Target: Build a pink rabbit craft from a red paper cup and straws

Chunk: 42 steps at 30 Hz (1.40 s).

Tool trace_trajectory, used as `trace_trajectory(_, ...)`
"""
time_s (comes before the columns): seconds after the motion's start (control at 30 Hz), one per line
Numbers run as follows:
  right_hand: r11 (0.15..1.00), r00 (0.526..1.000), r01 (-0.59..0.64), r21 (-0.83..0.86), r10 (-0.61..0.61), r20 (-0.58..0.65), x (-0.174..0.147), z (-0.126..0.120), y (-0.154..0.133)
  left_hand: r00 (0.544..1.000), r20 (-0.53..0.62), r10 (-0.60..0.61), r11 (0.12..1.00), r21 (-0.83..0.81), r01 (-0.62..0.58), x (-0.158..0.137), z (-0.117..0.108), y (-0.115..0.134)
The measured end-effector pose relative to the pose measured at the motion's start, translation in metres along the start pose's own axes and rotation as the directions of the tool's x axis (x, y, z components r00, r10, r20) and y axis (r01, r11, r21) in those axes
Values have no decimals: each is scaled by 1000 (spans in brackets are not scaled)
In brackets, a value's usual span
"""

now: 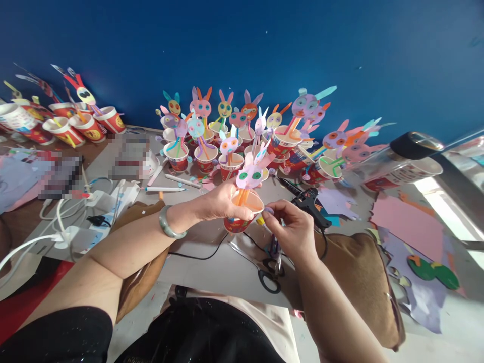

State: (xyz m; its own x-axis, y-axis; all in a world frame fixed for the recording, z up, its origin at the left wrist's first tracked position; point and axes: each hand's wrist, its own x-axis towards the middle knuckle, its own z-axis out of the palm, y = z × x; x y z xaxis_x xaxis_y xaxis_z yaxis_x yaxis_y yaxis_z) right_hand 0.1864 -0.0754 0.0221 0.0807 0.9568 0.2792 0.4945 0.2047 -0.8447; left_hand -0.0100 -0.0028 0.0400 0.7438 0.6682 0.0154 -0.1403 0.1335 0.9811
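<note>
My left hand (228, 202) is closed around a red paper cup (236, 225) held above the table. Out of the cup rises an orange stem that carries a pink paper rabbit face (250, 177) with green eyes. At the cup's right side, my right hand (290, 225) pinches a small purple paper piece (268, 209), close to the rim; whether it touches the cup I cannot tell. Below the right hand lie scissors (269, 281) with black handles, partly hidden. A black glue gun (310, 201) rests just beyond that hand.
Several cups with paper rabbits (206, 156) stand along the blue wall, more cups (86, 128) at the far left. A clear bottle (381, 156) stands at right. Coloured paper (410, 222), brown cushions (355, 282), markers (166, 189), power strips (102, 217) and cables lie around.
</note>
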Motion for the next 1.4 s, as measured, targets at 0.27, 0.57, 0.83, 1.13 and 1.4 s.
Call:
trace_trajectory(0.27,999,1000,4,47,-4,6,0,0,4,999,-46,-14,997,-78,11,2,-5,-3)
trace_trajectory(0.57,997,999,8,72,-6,-34,0,-1,2,998,-54,-17,997,-73,13,1,-4,-4)
trace_trajectory(0.83,999,999,17,42,-15,-49,-1,0,1,997,-65,-38,995,-90,32,1,-2,-2)
trace_trajectory(1.13,999,999,26,25,-25,-24,0,-1,0,999,-24,-28,997,-69,27,2,-5,-4)
trace_trajectory(1.4,999,999,32,1,-32,-23,1,1,0,999,-14,-38,999,-27,37,2,-4,-1)
